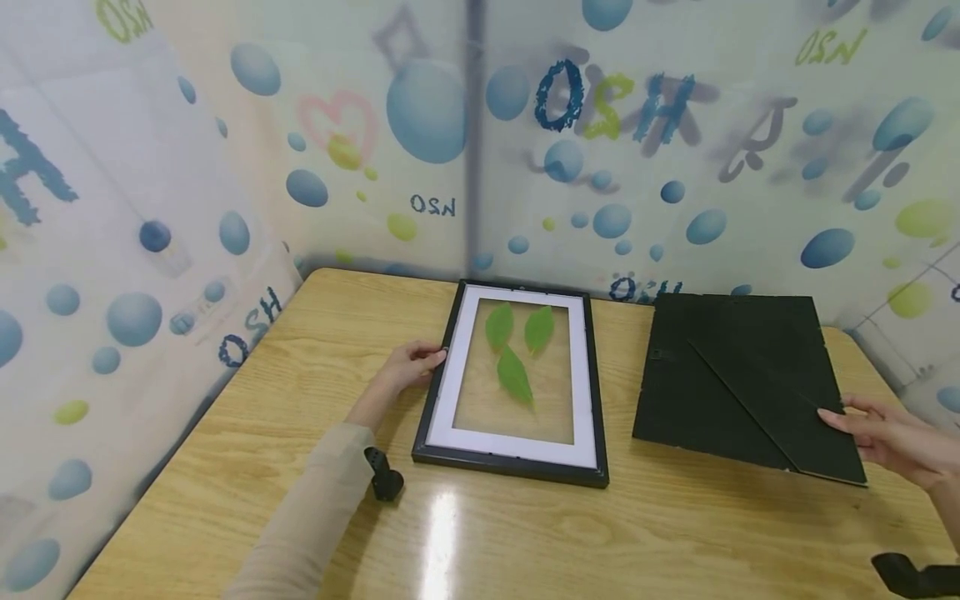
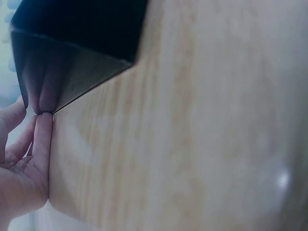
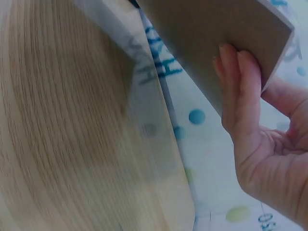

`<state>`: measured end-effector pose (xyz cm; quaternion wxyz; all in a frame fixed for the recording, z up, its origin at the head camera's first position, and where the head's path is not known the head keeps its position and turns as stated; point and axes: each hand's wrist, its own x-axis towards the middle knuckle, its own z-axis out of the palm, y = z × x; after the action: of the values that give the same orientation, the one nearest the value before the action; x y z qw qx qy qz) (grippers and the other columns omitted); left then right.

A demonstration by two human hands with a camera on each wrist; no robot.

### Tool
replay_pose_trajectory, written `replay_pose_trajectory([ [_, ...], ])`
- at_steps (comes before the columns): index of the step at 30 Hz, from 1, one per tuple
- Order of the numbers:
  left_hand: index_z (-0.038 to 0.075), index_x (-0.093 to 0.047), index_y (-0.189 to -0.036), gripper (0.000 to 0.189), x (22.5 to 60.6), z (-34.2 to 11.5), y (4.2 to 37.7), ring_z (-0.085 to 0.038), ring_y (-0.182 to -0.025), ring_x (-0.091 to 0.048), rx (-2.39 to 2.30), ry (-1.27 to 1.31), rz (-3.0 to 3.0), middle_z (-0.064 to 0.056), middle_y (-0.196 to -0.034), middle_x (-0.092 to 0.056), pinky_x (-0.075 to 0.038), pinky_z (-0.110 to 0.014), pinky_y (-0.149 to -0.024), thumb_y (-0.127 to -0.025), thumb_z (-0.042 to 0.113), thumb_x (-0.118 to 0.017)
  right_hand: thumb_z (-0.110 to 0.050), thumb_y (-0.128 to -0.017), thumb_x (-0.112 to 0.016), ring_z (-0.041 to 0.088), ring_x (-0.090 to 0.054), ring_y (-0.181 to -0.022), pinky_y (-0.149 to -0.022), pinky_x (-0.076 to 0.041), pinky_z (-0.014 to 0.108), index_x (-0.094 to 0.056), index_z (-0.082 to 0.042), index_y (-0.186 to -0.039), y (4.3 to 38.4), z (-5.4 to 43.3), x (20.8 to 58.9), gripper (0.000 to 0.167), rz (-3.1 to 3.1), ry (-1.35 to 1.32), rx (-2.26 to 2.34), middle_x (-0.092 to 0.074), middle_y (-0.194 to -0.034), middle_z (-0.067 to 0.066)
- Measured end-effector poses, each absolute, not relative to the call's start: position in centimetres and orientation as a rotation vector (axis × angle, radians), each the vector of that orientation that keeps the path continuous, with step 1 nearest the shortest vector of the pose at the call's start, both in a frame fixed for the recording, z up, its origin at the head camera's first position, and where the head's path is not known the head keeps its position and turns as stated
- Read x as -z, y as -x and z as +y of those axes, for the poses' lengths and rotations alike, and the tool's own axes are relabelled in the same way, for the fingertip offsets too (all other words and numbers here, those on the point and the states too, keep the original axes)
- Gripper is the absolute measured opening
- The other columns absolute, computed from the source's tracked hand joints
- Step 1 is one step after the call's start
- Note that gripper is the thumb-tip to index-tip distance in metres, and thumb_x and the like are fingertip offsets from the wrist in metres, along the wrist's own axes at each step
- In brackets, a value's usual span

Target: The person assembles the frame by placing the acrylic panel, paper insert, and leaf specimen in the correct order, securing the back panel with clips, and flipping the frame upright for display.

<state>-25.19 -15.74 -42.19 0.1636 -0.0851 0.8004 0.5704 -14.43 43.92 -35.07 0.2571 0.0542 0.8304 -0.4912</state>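
Observation:
A black picture frame (image 1: 512, 472) lies face up on the table, its white mat around a see-through window with three green leaves (image 1: 514, 377) in it. My left hand (image 1: 408, 367) holds the frame's left side; in the left wrist view its fingertips (image 2: 44, 122) meet the frame's outer wall (image 2: 72, 77) close to the tabletop. At the right, my right hand (image 1: 892, 433) pinches the black backing board (image 1: 720, 392) by its lower right edge. The board is tilted above the table with its stand flap showing; its brown underside (image 3: 202, 43) appears in the right wrist view, fingers flat against it.
The wooden table (image 1: 570, 533) has rounded far corners. A printed curtain (image 1: 510, 167) with blue bubbles and letters hangs close behind the table and along its sides. Black wrist mounts (image 1: 384, 477) sit on both forearms.

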Motion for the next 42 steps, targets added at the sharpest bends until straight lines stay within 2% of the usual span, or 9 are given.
replay_pose_trajectory([
  [4,0.000,-0.047,-0.129,0.045,42.0,-15.7,25.1,-0.020,-0.105,-0.052,-1.619,0.246,2.287,-0.019,-0.126,-0.048,-0.048,-0.035,-0.095,-0.092,0.024,-0.054,-0.020,-0.100,-0.035,0.017,-0.015,-0.060,-0.058,-0.017,0.031,-0.020,-0.017,-0.110,14.6,42.8,35.1,0.019,2.218,-0.054,1.449,-0.015,-0.068,-0.004],
  [7,0.000,-0.047,-0.129,0.044,41.9,-15.7,25.0,-0.020,-0.104,-0.052,-1.617,0.249,2.290,-0.018,-0.126,-0.048,-0.048,-0.035,-0.095,-0.092,0.024,-0.055,-0.019,-0.099,-0.036,0.017,-0.016,-0.060,-0.057,-0.018,0.029,-0.022,-0.022,-0.107,14.8,41.9,35.1,0.016,2.192,-0.040,1.486,-0.015,-0.072,-0.003],
  [13,0.000,-0.047,-0.128,0.044,41.9,-15.7,25.0,-0.020,-0.103,-0.053,-1.619,0.245,2.299,-0.018,-0.124,-0.049,-0.049,-0.035,-0.094,-0.092,0.023,-0.055,-0.022,-0.099,-0.035,0.013,-0.021,-0.062,-0.060,-0.025,0.024,-0.013,-0.015,-0.114,15.5,39.7,35.0,0.028,2.129,-0.034,1.458,-0.019,-0.074,-0.008],
  [19,0.000,-0.047,-0.129,0.044,42.0,-15.7,25.1,-0.020,-0.104,-0.052,-1.626,0.244,2.290,-0.018,-0.123,-0.049,-0.048,-0.035,-0.095,-0.092,0.024,-0.055,-0.019,-0.099,-0.038,0.012,-0.020,-0.062,-0.061,-0.029,0.021,-0.019,-0.018,-0.110,16.0,37.7,35.1,0.022,1.972,0.008,1.607,-0.022,-0.068,-0.011],
  [22,0.000,-0.047,-0.129,0.045,42.0,-15.7,25.2,-0.020,-0.104,-0.052,-1.624,0.248,2.290,-0.017,-0.124,-0.049,-0.048,-0.035,-0.095,-0.092,0.025,-0.055,-0.018,-0.098,-0.039,0.005,-0.033,-0.063,-0.064,-0.036,0.019,-0.019,-0.018,-0.108,16.3,36.8,35.2,0.023,1.913,0.025,1.655,-0.035,-0.070,-0.015],
  [26,0.001,-0.048,-0.129,0.045,42.1,-15.7,25.3,-0.019,-0.105,-0.052,-1.619,0.258,2.288,-0.017,-0.124,-0.049,-0.048,-0.034,-0.095,-0.092,0.026,-0.055,-0.018,-0.098,-0.040,0.003,-0.053,-0.077,-0.071,-0.047,0.021,-0.015,-0.015,-0.109,16.8,35.7,35.4,0.027,1.877,0.037,1.665,-0.047,-0.079,-0.013],
  [32,0.001,-0.047,-0.129,0.045,41.9,-15.7,25.2,-0.021,-0.107,-0.052,-1.603,0.251,2.305,-0.018,-0.126,-0.048,-0.048,-0.035,-0.095,-0.092,0.025,-0.055,-0.016,-0.099,-0.038,0.004,-0.057,-0.078,-0.072,-0.049,0.022,-0.017,-0.014,-0.106,17.0,34.3,35.5,0.022,1.811,0.120,1.689,-0.052,-0.080,-0.014],
  [35,0.002,-0.047,-0.129,0.045,41.7,-15.6,25.1,-0.021,-0.107,-0.053,-1.601,0.253,2.318,-0.018,-0.127,-0.048,-0.048,-0.035,-0.095,-0.092,0.025,-0.055,-0.014,-0.099,-0.036,0.006,-0.061,-0.084,-0.075,-0.051,0.023,-0.019,-0.014,-0.106,17.1,33.5,35.5,0.019,1.763,0.179,1.703,-0.057,-0.085,-0.012],
  [42,0.002,-0.048,-0.129,0.045,42.0,-15.6,25.2,-0.018,-0.102,-0.053,-1.614,0.278,2.302,-0.017,-0.125,-0.049,-0.049,-0.033,-0.093,-0.091,0.025,-0.056,-0.023,-0.098,-0.041,0.004,-0.054,-0.080,-0.077,-0.047,0.023,-0.008,-0.010,-0.115,17.5,31.5,35.5,0.040,1.864,0.090,1.594,-0.043,-0.071,-0.014],
])
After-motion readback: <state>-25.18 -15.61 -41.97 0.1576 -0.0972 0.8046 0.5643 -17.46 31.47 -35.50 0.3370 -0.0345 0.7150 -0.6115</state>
